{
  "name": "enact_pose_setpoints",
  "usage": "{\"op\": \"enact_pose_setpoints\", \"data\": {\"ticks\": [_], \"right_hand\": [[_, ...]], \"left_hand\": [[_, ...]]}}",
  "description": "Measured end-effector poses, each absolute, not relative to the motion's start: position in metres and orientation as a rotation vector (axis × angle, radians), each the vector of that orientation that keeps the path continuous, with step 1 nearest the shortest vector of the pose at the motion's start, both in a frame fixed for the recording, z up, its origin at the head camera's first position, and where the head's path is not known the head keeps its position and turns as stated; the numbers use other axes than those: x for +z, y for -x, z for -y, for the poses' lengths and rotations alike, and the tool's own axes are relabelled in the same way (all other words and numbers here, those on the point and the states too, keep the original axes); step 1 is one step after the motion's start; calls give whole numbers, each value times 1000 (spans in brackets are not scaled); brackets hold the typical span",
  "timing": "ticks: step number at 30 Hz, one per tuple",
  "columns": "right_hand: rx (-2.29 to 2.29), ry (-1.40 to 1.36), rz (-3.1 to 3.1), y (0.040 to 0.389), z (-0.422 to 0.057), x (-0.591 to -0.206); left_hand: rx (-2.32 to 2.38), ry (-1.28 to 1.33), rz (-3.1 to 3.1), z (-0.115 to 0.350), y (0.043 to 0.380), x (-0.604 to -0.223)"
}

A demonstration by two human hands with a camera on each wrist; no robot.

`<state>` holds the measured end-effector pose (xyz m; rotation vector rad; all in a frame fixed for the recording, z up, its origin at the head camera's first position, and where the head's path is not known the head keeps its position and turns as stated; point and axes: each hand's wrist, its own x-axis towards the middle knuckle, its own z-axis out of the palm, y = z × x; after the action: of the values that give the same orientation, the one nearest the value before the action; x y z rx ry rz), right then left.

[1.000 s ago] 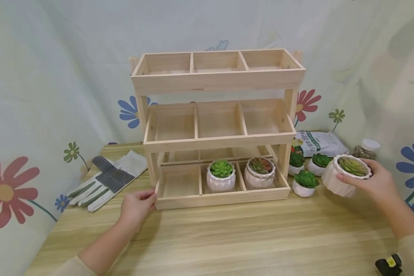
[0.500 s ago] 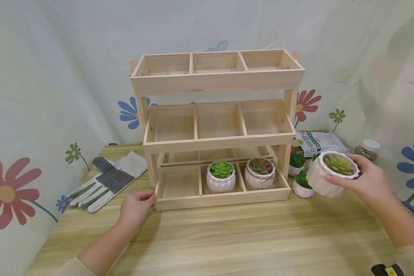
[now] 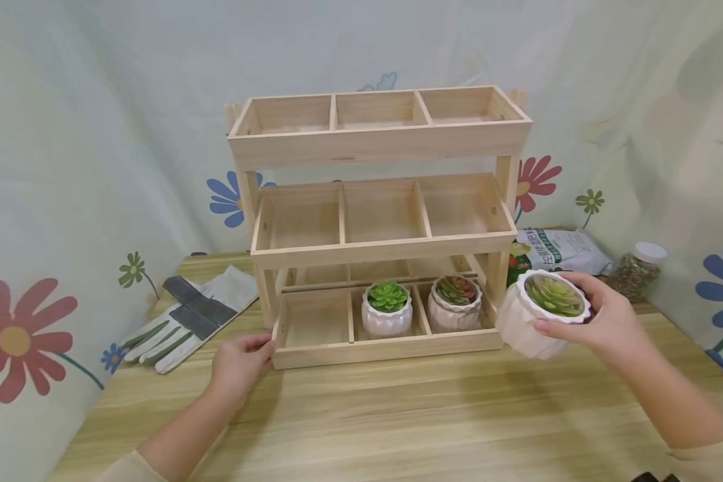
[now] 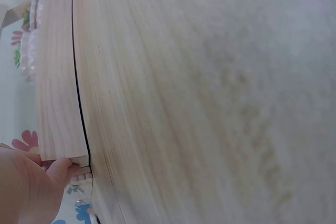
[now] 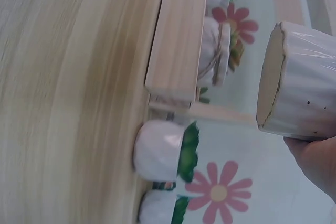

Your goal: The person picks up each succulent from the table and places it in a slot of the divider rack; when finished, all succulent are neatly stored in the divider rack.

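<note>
My right hand (image 3: 605,321) grips a white scalloped pot with a pale green succulent (image 3: 554,296) by its right side, tilted and held up beside the bottom tray's right end. Its bare underside shows in the right wrist view, where the white pot (image 5: 304,82) is well off the table. At the left front corner of a three-tier wooden plant stand (image 3: 379,144), my left hand (image 3: 241,365) pinches the bottom tray's end between thumb and fingers. In that tray, a bright green succulent in a white pot (image 3: 387,309) fills the middle compartment and a reddish succulent (image 3: 456,304) the right one.
A work glove (image 3: 199,314) lies left of the stand. Behind the raised pot are a printed bag (image 3: 563,251) and a lidded jar (image 3: 635,271). Small potted plants (image 5: 160,150) stand on the table just past the tray's right end. A flowered curtain (image 3: 156,100) hangs behind.
My right hand has carried the potted succulent leftward, toward the right end of the bottom tray, now covering the small plants in the head view. My left hand has stayed at the tray's corner.
</note>
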<state>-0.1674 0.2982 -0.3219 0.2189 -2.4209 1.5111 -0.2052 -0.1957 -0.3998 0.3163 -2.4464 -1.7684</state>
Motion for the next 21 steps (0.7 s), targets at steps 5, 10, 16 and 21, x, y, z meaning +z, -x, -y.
{"op": "enact_pose_setpoints", "data": {"ticks": [5, 10, 16, 21], "right_hand": [[1552, -314, 2421, 164, -276, -316], [1571, -351, 2493, 162, -253, -307], [1719, -498, 2463, 165, -224, -305], [1691, -593, 2517, 175, -197, -306]], "left_hand": [[-1770, -316, 2438, 197, 205, -402], [-1778, -322, 2425, 195, 205, -400], [-1791, -330, 2420, 193, 205, -399], [-1800, -342, 2418, 194, 205, -398]]}}
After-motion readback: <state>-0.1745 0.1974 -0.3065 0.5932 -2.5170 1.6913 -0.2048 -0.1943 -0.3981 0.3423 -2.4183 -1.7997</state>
